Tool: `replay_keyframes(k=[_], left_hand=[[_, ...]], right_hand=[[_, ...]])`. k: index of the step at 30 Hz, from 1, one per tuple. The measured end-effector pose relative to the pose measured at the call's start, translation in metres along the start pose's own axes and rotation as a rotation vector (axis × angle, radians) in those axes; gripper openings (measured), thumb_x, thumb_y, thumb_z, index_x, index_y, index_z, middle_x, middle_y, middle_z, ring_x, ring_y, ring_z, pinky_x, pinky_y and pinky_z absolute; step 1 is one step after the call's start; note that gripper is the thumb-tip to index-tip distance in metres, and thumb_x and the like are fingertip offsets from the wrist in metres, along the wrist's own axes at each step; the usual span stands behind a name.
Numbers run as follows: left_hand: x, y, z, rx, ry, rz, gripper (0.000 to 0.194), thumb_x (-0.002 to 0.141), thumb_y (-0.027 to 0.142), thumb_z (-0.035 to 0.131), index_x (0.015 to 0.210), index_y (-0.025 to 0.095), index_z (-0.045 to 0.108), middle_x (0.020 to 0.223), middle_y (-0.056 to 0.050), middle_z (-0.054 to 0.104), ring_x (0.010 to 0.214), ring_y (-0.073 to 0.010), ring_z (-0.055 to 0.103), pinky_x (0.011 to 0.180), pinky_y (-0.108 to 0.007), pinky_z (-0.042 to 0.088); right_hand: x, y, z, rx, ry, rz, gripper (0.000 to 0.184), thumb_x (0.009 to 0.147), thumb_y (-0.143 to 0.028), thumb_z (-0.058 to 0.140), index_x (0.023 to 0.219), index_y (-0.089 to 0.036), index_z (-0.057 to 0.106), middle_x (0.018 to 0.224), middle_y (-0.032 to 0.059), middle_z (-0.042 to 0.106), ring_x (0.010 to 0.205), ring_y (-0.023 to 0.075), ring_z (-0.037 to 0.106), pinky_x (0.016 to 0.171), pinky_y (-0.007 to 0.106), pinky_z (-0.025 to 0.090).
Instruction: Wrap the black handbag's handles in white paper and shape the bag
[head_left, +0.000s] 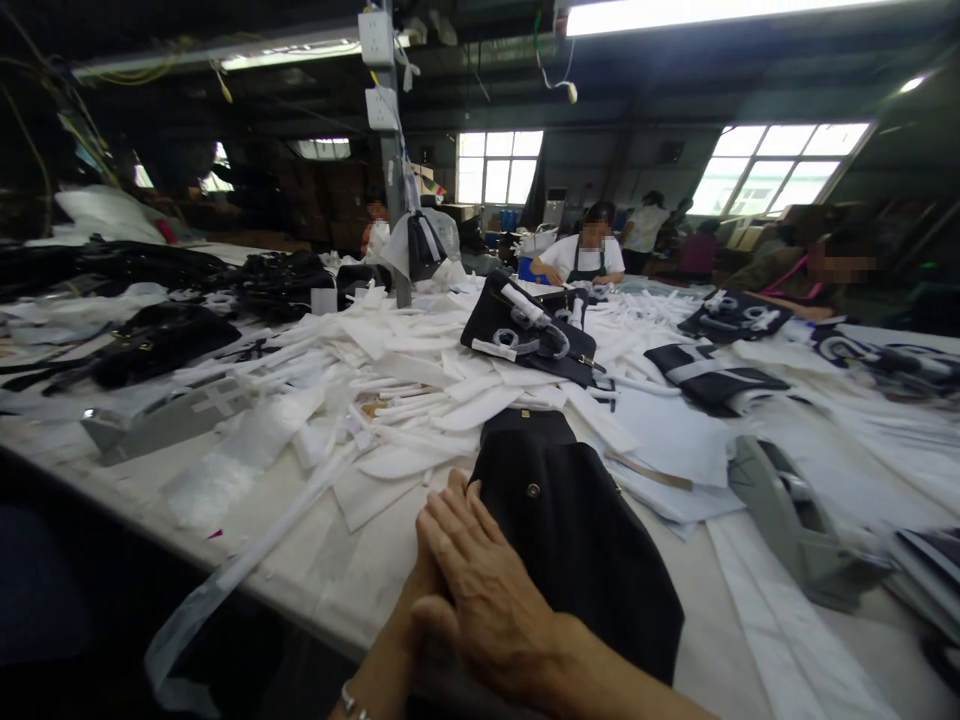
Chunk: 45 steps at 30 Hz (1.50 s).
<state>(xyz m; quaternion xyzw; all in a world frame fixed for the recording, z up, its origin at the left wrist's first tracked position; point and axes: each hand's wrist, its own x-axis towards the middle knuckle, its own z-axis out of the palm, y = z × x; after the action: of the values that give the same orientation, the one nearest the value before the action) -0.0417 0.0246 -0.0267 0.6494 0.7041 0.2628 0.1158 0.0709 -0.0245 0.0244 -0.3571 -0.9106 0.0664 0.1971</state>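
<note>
A black bag (577,540) with a small round metal snap lies on the table in front of me, its flap end pointing away. At its left edge my two hands meet. My right hand (491,590) lies over the left one, its fingers stretched out and close together, fingertips by the bag's edge. My left hand (427,575), with a bracelet on the wrist, is mostly covered by the right. Its fingertips reach the bag's edge, but whether they grip it is hidden.
White paper and foam pieces (420,350) are heaped beyond the bag. Another black bag with wrapped handles (525,330) rests on them. Grey tape dispensers stand right (802,520) and left (180,410). A plastic strip (247,560) hangs over the table's edge. A co-worker (585,250) works across the table.
</note>
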Motion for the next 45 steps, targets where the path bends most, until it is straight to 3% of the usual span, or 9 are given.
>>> replay_keyframes(k=[4, 12, 18, 20, 23, 27, 31, 37, 45], left_hand=[[0.006, -0.009, 0.003, -0.024, -0.088, -0.066, 0.04, 0.096, 0.039, 0.03, 0.094, 0.019, 0.065, 0.075, -0.006, 0.069, 0.072, -0.0223, 0.068, 0.065, -0.027, 0.05], [0.002, -0.011, 0.002, -0.043, -0.141, -0.096, 0.023, 0.098, 0.039, 0.04, 0.089, 0.022, 0.053, 0.077, -0.003, 0.069, 0.076, -0.0234, 0.068, 0.066, -0.029, 0.046], [0.006, 0.037, -0.039, -0.084, 0.242, 0.34, 0.02, 0.091, 0.023, 0.052, 0.11, 0.019, 0.052, 0.107, -0.01, 0.063, 0.103, -0.0261, 0.059, 0.09, -0.038, 0.047], [0.012, 0.061, -0.041, -0.326, 0.194, 0.464, 0.02, 0.093, 0.029, 0.049, 0.112, 0.021, 0.053, 0.11, -0.008, 0.063, 0.105, -0.0227, 0.059, 0.094, -0.035, 0.047], [0.018, 0.076, -0.017, -0.632, -0.008, 0.453, 0.023, 0.096, 0.035, 0.04, 0.104, 0.022, 0.058, 0.103, -0.005, 0.065, 0.098, -0.0189, 0.062, 0.091, -0.032, 0.049], [0.022, 0.059, 0.023, -0.7, 0.012, 0.342, 0.028, 0.095, 0.036, 0.037, 0.102, 0.019, 0.059, 0.1, -0.007, 0.066, 0.096, -0.0204, 0.063, 0.09, -0.035, 0.049], [0.026, 0.044, 0.033, -0.758, 0.002, 0.273, 0.03, 0.097, 0.041, 0.037, 0.104, 0.02, 0.058, 0.103, -0.006, 0.066, 0.096, -0.0196, 0.064, 0.09, -0.034, 0.049], [0.029, 0.044, 0.031, -0.797, -0.021, 0.243, 0.032, 0.096, 0.044, 0.039, 0.102, 0.02, 0.059, 0.101, -0.006, 0.067, 0.096, -0.0202, 0.065, 0.089, -0.034, 0.05], [0.027, 0.046, 0.028, -0.799, -0.009, 0.249, 0.031, 0.094, 0.044, 0.041, 0.098, 0.02, 0.06, 0.097, -0.006, 0.068, 0.092, -0.0217, 0.065, 0.086, -0.035, 0.05]], right_hand=[[-0.014, 0.037, 0.021, -0.088, -0.138, 0.155, 0.082, 0.087, -0.054, 0.06, 0.15, -0.014, 0.026, 0.156, 0.0125, 0.026, 0.144, 0.0285, 0.023, 0.118, 0.05, 0.023], [-0.045, 0.074, 0.024, -0.294, 0.034, 0.291, 0.083, 0.085, -0.064, 0.055, 0.149, -0.017, 0.03, 0.156, 0.0098, 0.026, 0.144, 0.0309, 0.021, 0.118, 0.052, 0.023], [-0.043, 0.069, 0.022, -0.198, 0.027, 0.345, 0.086, 0.082, -0.061, 0.06, 0.149, -0.015, 0.032, 0.156, 0.0115, 0.027, 0.144, 0.0316, 0.02, 0.118, 0.051, 0.022], [-0.04, 0.068, 0.018, -0.155, 0.042, 0.35, 0.086, 0.081, -0.059, 0.063, 0.148, -0.015, 0.031, 0.156, 0.0127, 0.028, 0.145, 0.0317, 0.019, 0.118, 0.053, 0.021], [-0.042, 0.062, 0.009, -0.074, 0.069, 0.327, 0.079, 0.081, -0.049, 0.067, 0.146, -0.014, 0.037, 0.153, 0.0136, 0.035, 0.143, 0.0309, 0.025, 0.118, 0.053, 0.022], [-0.067, 0.052, -0.016, 0.03, 0.248, 0.278, 0.032, 0.09, -0.025, 0.059, 0.122, -0.021, 0.062, 0.131, 0.0083, 0.06, 0.127, 0.024, 0.05, 0.112, 0.044, 0.035], [-0.107, 0.055, -0.046, 0.021, 0.537, 0.553, 0.018, 0.095, -0.031, 0.051, 0.089, -0.022, 0.065, 0.091, 0.0052, 0.066, 0.089, 0.0208, 0.062, 0.08, 0.035, 0.051], [-0.115, 0.067, -0.047, -0.191, 0.262, 0.909, 0.032, 0.08, -0.049, 0.07, 0.081, -0.02, 0.058, 0.084, 0.0061, 0.063, 0.082, 0.0257, 0.061, 0.071, 0.037, 0.048], [-0.083, 0.066, -0.042, -0.296, -0.024, 0.929, 0.009, 0.085, -0.022, 0.057, 0.085, -0.015, 0.062, 0.087, 0.0119, 0.069, 0.079, 0.0278, 0.067, 0.061, 0.032, 0.041]])
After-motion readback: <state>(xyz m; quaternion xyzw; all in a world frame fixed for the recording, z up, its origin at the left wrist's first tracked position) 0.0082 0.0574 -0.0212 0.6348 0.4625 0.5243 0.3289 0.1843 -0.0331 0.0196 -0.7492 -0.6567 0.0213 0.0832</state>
